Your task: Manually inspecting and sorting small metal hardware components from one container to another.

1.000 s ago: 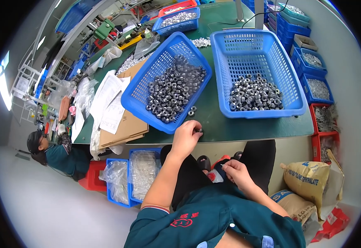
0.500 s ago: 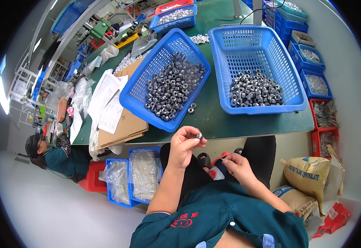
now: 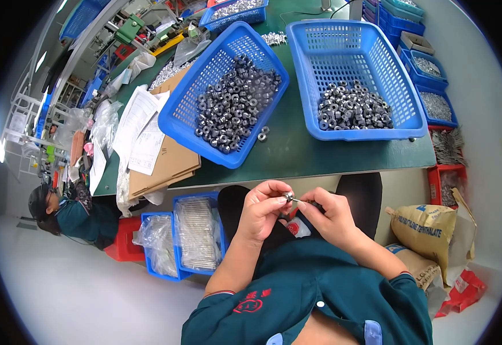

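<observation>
L hand (image 3: 260,208) and R hand (image 3: 330,211) meet over the lap, just near of the green table (image 3: 297,150) edge; L fingertips pinch a small metal nut (image 3: 288,196), R fingers pressed on a thin rod-like piece (image 3: 304,200) touching it — can't tell what exactly. Nut looks hard, smooth, prob. light but slippery, so best held by its outer flats w/ thumb + forefinger. More nuts sit in the left blue basket (image 3: 228,98) and right blue basket (image 3: 354,80), far side.

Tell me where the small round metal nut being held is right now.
In the head view, the small round metal nut sits low of centre, pinched in the left hand beside the right hand, just below the green table's near edge.
</observation>
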{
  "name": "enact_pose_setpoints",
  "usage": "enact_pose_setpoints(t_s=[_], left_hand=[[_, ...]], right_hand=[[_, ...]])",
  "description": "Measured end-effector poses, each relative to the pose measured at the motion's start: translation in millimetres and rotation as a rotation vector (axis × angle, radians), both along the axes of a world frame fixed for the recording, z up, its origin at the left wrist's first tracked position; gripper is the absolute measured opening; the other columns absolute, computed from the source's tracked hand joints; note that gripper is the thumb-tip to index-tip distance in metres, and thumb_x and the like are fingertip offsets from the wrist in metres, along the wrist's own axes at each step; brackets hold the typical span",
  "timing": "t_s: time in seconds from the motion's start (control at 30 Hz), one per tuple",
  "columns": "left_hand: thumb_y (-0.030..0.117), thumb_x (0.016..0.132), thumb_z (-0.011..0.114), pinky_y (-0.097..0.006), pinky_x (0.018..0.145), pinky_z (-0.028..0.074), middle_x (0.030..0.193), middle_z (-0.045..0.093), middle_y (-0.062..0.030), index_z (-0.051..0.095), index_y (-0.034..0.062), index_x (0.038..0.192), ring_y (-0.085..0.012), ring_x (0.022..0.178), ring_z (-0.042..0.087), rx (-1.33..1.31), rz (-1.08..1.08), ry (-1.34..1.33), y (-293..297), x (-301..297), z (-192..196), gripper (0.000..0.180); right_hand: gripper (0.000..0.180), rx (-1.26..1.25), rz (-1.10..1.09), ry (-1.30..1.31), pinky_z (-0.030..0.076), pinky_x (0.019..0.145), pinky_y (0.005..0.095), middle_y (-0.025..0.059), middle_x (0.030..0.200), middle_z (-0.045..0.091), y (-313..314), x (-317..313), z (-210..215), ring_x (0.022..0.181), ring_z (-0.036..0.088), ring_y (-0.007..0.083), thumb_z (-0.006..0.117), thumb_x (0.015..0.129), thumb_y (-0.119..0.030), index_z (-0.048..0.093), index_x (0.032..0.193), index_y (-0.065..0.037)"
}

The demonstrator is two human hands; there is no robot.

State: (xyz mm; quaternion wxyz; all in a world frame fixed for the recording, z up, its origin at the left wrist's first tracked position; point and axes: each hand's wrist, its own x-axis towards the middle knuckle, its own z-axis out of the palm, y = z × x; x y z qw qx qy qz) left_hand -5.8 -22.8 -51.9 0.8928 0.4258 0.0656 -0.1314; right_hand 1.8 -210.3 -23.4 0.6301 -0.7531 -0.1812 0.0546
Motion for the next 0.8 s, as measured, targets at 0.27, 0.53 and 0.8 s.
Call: enact_pose_setpoints(t_s=[0.27, 0.53, 0.8], left_hand=[[-0.004, 0.081, 0.066, -0.021, 0.066, 0.052, 0.09, 0.067, -0.0056, 0.065, -0.0011, 0.104, -0.0104, 0.077, 0.063, 0.257, -0.076, -0.136, 0.6, -8.8, 10.0, 0.023], [-0.003, 0.082, 0.067, -0.022, 0.067, 0.052, 0.088, 0.066, -0.0043, 0.065, -0.002, 0.104, -0.0092, 0.076, 0.062, 0.245, -0.022, -0.159, -2.7, -6.0, 14.0, 0.023], [-0.003, 0.085, 0.064, -0.022, 0.069, 0.052, 0.089, 0.065, -0.0042, 0.065, -0.001, 0.104, -0.0094, 0.079, 0.063, 0.38, -0.049, -0.214, -2.9, -9.2, 11.9, 0.02]], right_hand=[[0.009, -0.178, -0.069, -0.34, 0.05, 0.05, 0.0314, 0.0109, 0.066, 0.063, 0.7, 0.3, -20.7, 0.06, 0.066, 0.0253, 0.069, 0.08, -0.005, 0.06, 0.082, -0.002], [0.01, -0.101, -0.1, -0.322, 0.049, 0.05, 0.0333, 0.0102, 0.066, 0.063, -3.9, -1.5, -7.4, 0.06, 0.064, 0.0264, 0.069, 0.078, -0.005, 0.059, 0.079, -0.004], [0.01, -0.208, -0.096, -0.584, 0.048, 0.05, 0.0319, 0.0102, 0.064, 0.062, -2.2, 1.6, -16.0, 0.054, 0.06, 0.0233, 0.068, 0.081, -0.007, 0.059, 0.079, -0.003]])
